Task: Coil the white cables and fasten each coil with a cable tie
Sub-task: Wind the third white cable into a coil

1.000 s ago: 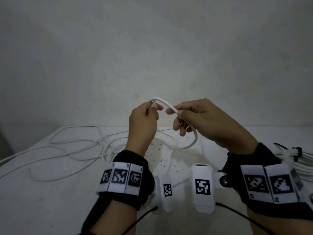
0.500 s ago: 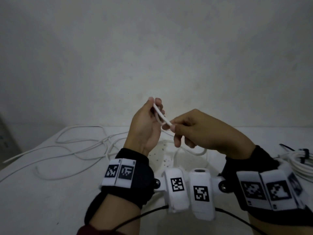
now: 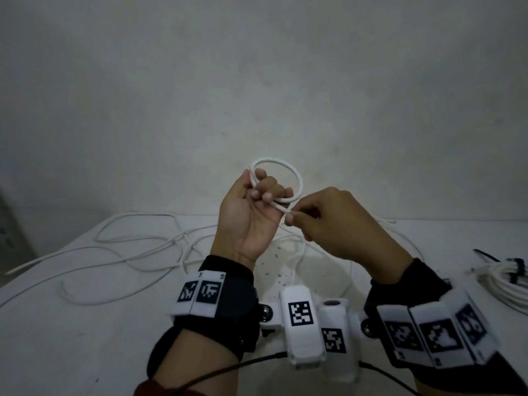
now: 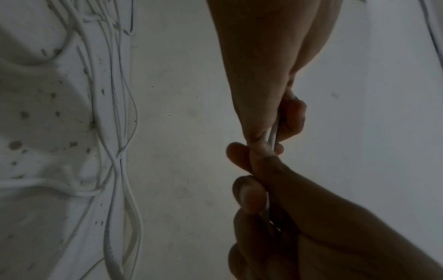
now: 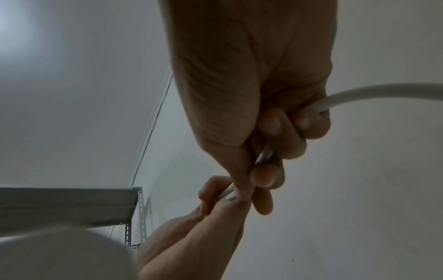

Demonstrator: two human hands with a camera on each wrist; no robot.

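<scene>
- Nearest, both wrists carry black bands (image 3: 234, 304) with white blocks printed in black-and-white square codes; a thin black lead runs off beneath them.
- Above the bands, the left hand (image 3: 245, 221) is raised palm toward the wearer, fingers curled around the white cable (image 3: 297, 178), which it grips at two crossing strands.
- The cable is smooth, round, matte white, and forms one small closed loop standing above the left fingers, held clear of the table (image 3: 85, 338).
- The right hand (image 3: 337, 224) sits just beside the left, thumb and forefinger pinching the same cable where it leaves the loop; the remaining fingers are curled under.
- The left wrist view shows the strand running between both sets of fingertips; the right wrist view shows it arcing out past the left hand's knuckles.
- From the right hand's pinch the free run of cable drops toward the table; its path below the hands is hidden.
- Further back, loose white cables (image 3: 137, 252) lie in wide slack tangles on the white, speckled table, left of the hands.
- At the right edge lies a finished coil (image 3: 503, 284), bound with dark ties.
- Farthest, a plain pale wall (image 3: 257, 81).
</scene>
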